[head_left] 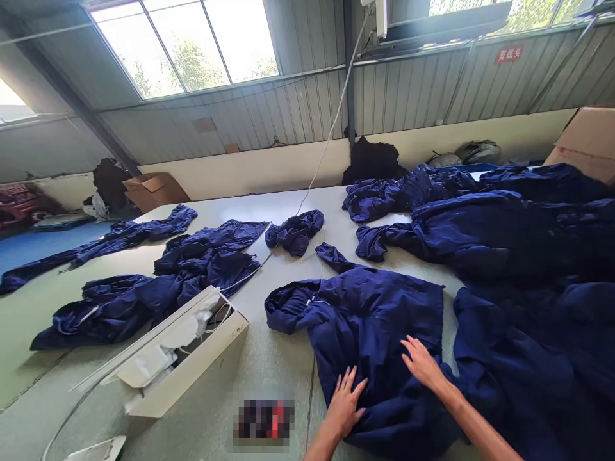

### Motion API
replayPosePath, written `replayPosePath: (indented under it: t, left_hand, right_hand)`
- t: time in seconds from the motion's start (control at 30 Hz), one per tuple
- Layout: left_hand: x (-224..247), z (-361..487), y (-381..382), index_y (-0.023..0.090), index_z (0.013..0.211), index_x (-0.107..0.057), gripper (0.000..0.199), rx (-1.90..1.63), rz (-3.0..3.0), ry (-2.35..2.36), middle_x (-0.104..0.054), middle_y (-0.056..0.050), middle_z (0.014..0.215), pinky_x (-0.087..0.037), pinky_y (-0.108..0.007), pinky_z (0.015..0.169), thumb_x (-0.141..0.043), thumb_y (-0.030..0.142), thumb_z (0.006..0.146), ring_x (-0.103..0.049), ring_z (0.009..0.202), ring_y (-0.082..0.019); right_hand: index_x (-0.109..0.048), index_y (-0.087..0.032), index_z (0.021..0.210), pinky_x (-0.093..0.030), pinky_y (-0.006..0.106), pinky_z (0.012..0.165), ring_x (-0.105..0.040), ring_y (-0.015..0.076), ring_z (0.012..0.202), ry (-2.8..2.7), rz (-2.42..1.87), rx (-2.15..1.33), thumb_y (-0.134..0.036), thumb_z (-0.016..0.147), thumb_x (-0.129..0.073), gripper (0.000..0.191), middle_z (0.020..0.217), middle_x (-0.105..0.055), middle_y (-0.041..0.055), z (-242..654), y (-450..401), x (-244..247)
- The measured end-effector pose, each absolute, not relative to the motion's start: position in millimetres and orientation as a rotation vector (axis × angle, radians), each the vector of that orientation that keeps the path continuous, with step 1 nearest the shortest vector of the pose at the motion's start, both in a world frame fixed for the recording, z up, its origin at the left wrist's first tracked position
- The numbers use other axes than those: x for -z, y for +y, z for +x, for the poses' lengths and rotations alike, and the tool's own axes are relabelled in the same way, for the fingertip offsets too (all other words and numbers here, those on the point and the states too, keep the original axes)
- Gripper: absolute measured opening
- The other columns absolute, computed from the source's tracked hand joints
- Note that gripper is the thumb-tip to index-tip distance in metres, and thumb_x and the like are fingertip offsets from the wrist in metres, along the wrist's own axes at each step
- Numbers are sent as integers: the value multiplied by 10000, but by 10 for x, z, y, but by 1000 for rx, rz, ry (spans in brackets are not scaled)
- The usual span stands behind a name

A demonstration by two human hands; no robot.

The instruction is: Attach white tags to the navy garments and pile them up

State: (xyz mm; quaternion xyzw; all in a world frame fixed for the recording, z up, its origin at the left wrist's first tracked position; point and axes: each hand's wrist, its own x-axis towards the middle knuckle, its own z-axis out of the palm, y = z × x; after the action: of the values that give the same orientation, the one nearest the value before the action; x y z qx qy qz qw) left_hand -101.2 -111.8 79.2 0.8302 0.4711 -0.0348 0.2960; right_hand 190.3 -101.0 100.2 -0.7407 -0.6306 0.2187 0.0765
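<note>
A navy blue hooded work jacket (369,320) lies spread on the pale table top (269,365), its hood towards the left. My left hand (344,402) rests flat on the lower part of the jacket with the fingers spread. Slightly farther up and to the right, my right hand (423,363) lies on the same cloth, also flat and with its fingers apart. Neither hand is gripping the fabric. Another heap of navy cloth (523,358) touches the jacket on its right side.
Several navy garments (211,262) lie bunched on the table's left and far side, with a large navy pile (504,237) at right. An open white carton (192,365) holding white parts sits left of my hands. A blurred object (264,422) lies near the front. A white cable (331,141) hangs overhead.
</note>
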Motion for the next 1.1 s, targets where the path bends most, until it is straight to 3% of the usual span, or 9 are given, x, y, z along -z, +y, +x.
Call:
replayPosePath:
  t: [0.07, 0.2, 0.37, 0.53, 0.63, 0.73, 0.8, 0.93, 1.1]
  left_hand:
    - [-878, -1187, -938, 416, 1421, -401, 738, 111, 2270, 1177, -200, 15, 1615, -126, -497, 1212, -619, 159, 765, -132, 1492, -235]
    - [-1301, -1436, -275, 396, 1159, -661, 546, 93, 2358, 1385, -425, 47, 1515, -293, -415, 1163, -487, 29, 793, -316, 1435, -198]
    - [-1696, -1437, 402, 246, 1155, -675, 458, -29, 2349, 1676, -444, -87, 1496, -157, -551, 1186, -420, 53, 827, -268, 1451, -282]
    - [-1540, -1069, 3, 253, 1316, -555, 462, -101, 2359, 1595, -459, -75, 1483, -188, -504, 1193, -446, 224, 867, -295, 1440, -261]
    - [-1228, -896, -581, 282, 1345, -525, 469, -128, 2284, 1500, -452, -63, 1488, -182, -521, 1195, -434, 344, 889, -283, 1444, -272]
    - [-921, -894, -1070, 317, 1346, -525, 512, -54, 2196, 1373, -345, -21, 1561, -141, -542, 1204, -475, 272, 839, -178, 1480, -287]
    - [-779, -963, -1244, 372, 1336, -529, 554, -58, 2161, 1262, -319, 41, 1573, -109, -529, 1217, -476, 205, 810, -141, 1490, -264]
    - [-643, -1120, -1267, 411, 1263, -589, 662, -147, 2115, 1212, -439, 91, 1496, -124, -455, 1235, -431, 68, 719, -230, 1466, -187]
    - [-658, -1243, -1141, 210, 1270, -588, 722, -317, 2048, 1322, -600, -49, 1339, -336, -386, 1166, -397, 2, 605, -496, 1289, -179]
  right_hand:
    - [-467, -186, 1425, -306, 492, 1124, -274, 319, 1442, -1934, -2406, -622, -241, 863, -447, 565, 1559, -321, 138, 2001, -1005, -856]
    - [-394, -242, 1469, -404, 558, 1013, -304, 384, 1417, -2032, -2538, -523, -185, 835, -493, 644, 1563, -293, 178, 1843, -1134, -656]
    - [-462, -105, 1422, -484, 494, 892, -590, 410, 1166, -2120, -2419, -716, -211, 843, -512, 591, 1349, -513, 321, 1240, -1258, -823]
    - [-732, -195, 1033, -525, 336, 802, -717, 275, 904, -2137, -2152, -1051, -344, 898, -457, 341, 926, -751, 132, 932, -1192, -1012]
    - [-697, -207, 1136, -494, 342, 917, -670, 253, 1059, -2035, -2136, -821, -310, 942, -359, 403, 1116, -717, 133, 1074, -1047, -1071]
    - [-642, -267, 1253, -322, 446, 1122, -363, 299, 1402, -1987, -2206, -530, -237, 912, -394, 423, 1501, -438, 90, 1341, -968, -1000]
    - [-594, -341, 1306, -267, 524, 1141, -211, 334, 1461, -1984, -2303, -569, -203, 878, -432, 478, 1584, -290, 33, 1487, -1012, -860]
    - [-390, -408, 1444, -313, 548, 1109, -202, 338, 1462, -1999, -2421, -612, -175, 845, -455, 646, 1611, -205, 25, 1510, -1274, -560]
    - [-422, -378, 1435, -506, 548, 876, -370, 425, 1370, -2089, -2556, -622, -212, 736, -592, 739, 1580, -268, 121, 1160, -1656, -642]
